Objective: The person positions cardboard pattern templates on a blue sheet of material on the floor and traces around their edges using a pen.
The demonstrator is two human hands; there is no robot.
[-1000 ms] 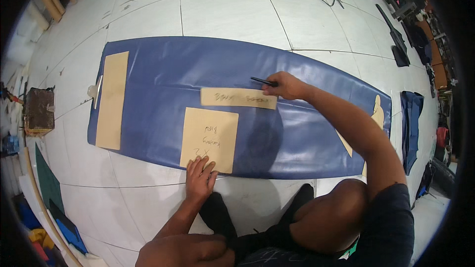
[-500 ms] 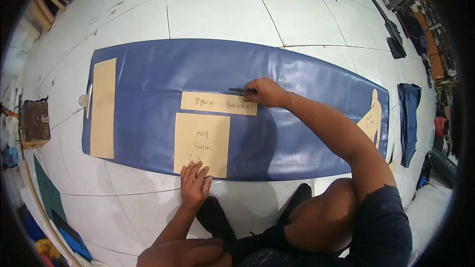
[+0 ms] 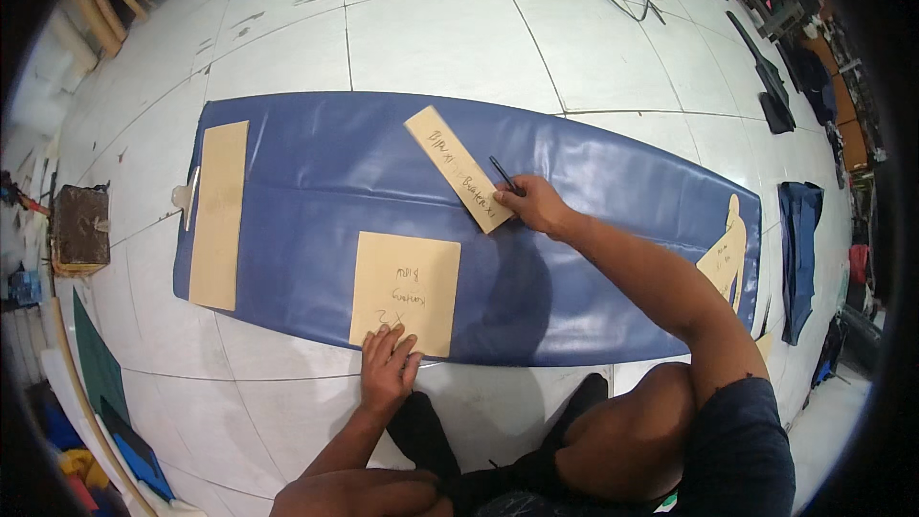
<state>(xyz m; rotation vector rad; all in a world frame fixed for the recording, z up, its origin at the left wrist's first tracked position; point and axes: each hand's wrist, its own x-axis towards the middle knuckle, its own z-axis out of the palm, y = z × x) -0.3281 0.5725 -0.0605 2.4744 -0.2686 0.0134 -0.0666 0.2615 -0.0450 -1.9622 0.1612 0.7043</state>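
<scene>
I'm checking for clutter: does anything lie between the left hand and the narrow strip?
Yes: the square card lies flat between the left hand, which rests on its near edge, and the strip. Nothing visible separates the strip from the right hand touching it.

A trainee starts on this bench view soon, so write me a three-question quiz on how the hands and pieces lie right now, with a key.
1. True or false: the right hand holds a dark pen while touching the narrow card strip.
2. Choose one: the left hand touches the squarish card
A) at its centre
B) near the edge closest to the person
C) at the edge farthest from the person
3. Fill in: the metal clip sits at the ____ end of the blue sheet.

Key: 1. True; 2. B; 3. left
</scene>
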